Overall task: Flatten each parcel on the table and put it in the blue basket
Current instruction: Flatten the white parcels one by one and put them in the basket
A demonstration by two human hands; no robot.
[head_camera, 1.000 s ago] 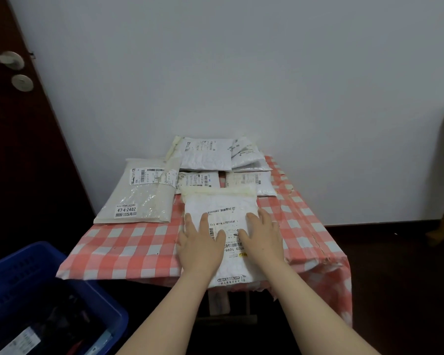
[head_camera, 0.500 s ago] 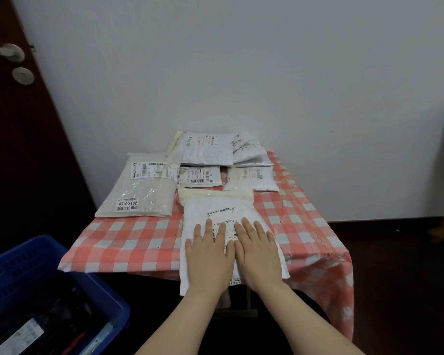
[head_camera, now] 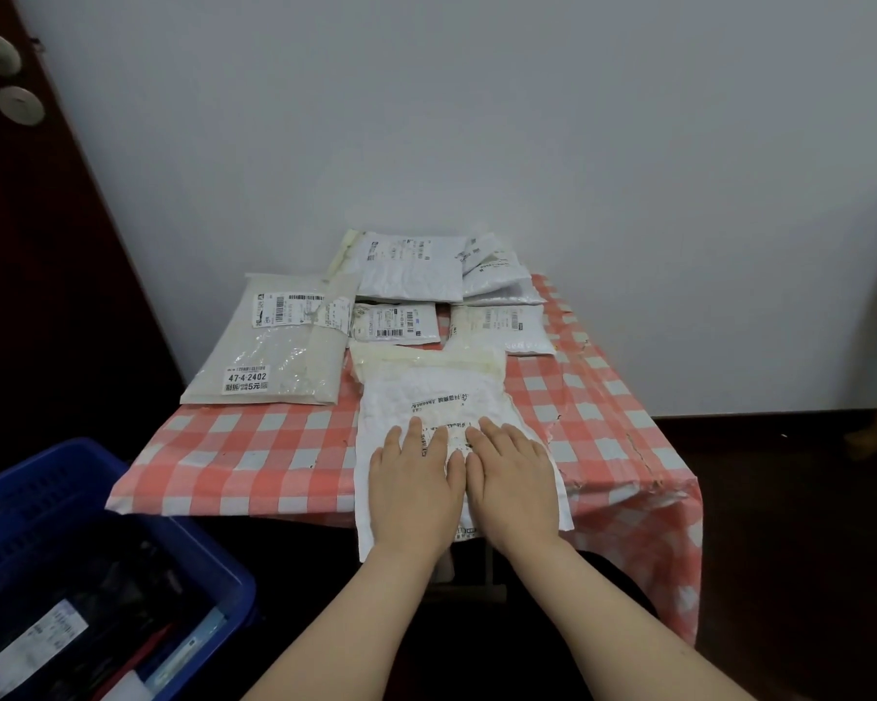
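Our hands, apart a second ago, are now lying together: left hand (head_camera: 411, 488) and right hand (head_camera: 510, 483) are pressing flat, fingers straight and gripping nothing, on the white crinkled plastic parcel (head_camera: 436, 397), which is overhanging the near edge of the red-checked surface (head_camera: 254, 457). Sweeping outward should be flattening it best. Other pale parcels (head_camera: 274, 351) are lying behind it, and the blue plastic basket (head_camera: 214, 564) is sitting lower left.

The scene is dimly and evenly lit; no single source can be made out. The wall (head_camera: 527, 118) is rendered flat grey-white and is darkened toward the corners. The door (head_camera: 37, 296) and floor (head_camera: 790, 523) are lost in near-black shadow, as is the space under the table (head_camera: 254, 447). Small glints are seen on the clear parcel (head_camera: 279, 356). Lines near the edges are bent by the wide lens. Fine label print is smeared and cannot be read.
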